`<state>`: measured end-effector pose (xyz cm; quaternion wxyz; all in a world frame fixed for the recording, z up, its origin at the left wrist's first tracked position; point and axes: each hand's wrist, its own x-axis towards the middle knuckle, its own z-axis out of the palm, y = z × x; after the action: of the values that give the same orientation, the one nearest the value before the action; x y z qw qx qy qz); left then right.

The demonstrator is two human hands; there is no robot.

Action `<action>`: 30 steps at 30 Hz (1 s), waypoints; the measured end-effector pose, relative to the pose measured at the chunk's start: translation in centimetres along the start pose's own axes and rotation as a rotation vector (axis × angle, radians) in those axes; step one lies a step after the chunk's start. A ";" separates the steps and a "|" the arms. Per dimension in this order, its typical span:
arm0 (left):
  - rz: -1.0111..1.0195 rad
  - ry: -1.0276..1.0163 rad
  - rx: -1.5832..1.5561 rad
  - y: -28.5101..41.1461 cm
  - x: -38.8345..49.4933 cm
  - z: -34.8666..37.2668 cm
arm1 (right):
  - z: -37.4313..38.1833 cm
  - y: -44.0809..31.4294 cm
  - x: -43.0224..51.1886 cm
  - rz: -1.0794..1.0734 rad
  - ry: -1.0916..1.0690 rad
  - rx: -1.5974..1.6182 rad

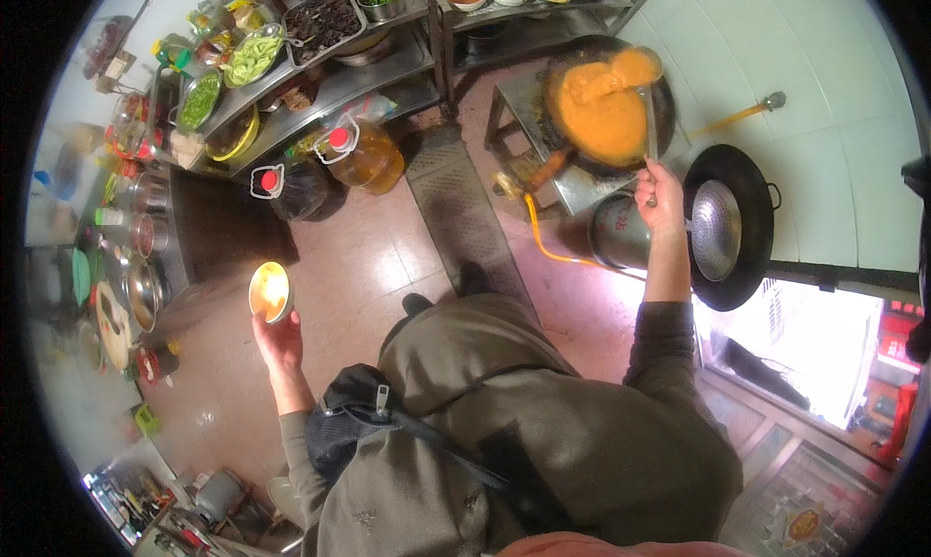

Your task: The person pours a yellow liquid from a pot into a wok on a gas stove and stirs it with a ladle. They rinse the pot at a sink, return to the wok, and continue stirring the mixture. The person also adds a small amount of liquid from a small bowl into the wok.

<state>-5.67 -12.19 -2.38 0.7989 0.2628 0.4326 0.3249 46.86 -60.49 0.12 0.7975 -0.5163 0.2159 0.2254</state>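
Note:
My right hand [660, 195] grips the handle of a metal ladle [649, 124]. The ladle's bowl, full of thick orange batter-like mixture [602, 121], is over the far right side of a dark wok [663, 110]. More of this mixture fills the wok, which sits on a metal gas stove stand [582, 187]. Off to the left, my left hand [280, 339] holds a small bowl [272, 292] tilted up, with some orange residue or liquid inside; glare hides the details.
Metal shelves [414, 59] carry trays of chopped vegetables [251, 57] and bowls. Oil jugs [367, 157] stand on the tiled floor. Beside my right arm are a gas cylinder [618, 226] with an orange hose [537, 230] and a second wok [753, 251] holding a perforated strainer [716, 230].

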 end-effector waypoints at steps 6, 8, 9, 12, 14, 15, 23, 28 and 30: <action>-0.037 0.037 0.001 -0.7 0.0 -0.3 | -1.9 -1.0 -1.0 -0.187 0.111 -0.457; -0.042 0.029 0.005 -0.9 0.1 -0.4 | -3.6 -0.6 -0.7 -0.222 0.114 -0.704; -0.039 0.014 0.003 -1.0 0.1 -0.4 | -4.3 0.0 -0.5 -0.287 0.149 -0.858; -0.046 0.033 -0.002 -1.2 0.1 -0.4 | -6.7 2.4 -0.8 -0.595 0.221 -1.291; -0.050 0.051 -0.007 -1.4 -0.1 -0.3 | -6.9 5.1 -1.1 -0.635 0.310 -1.438; -0.049 0.051 -0.009 -1.4 -0.2 -0.3 | -6.7 6.1 -1.3 -0.612 0.373 -1.539; -0.017 0.038 -0.003 -1.1 -1.7 -0.3 | -0.1 13.7 0.1 0.354 0.005 0.437; 0.046 0.103 -0.022 -0.8 -1.8 -1.5 | -0.9 10.0 7.5 0.509 -0.514 0.765; 0.049 0.174 -0.039 -0.3 -1.8 -1.7 | -1.7 9.1 9.0 0.372 -0.465 0.468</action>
<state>-7.80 -13.51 -2.42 0.7552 0.2285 0.4873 0.3742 48.62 -57.51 -12.38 0.8670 -0.2069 0.1649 0.4222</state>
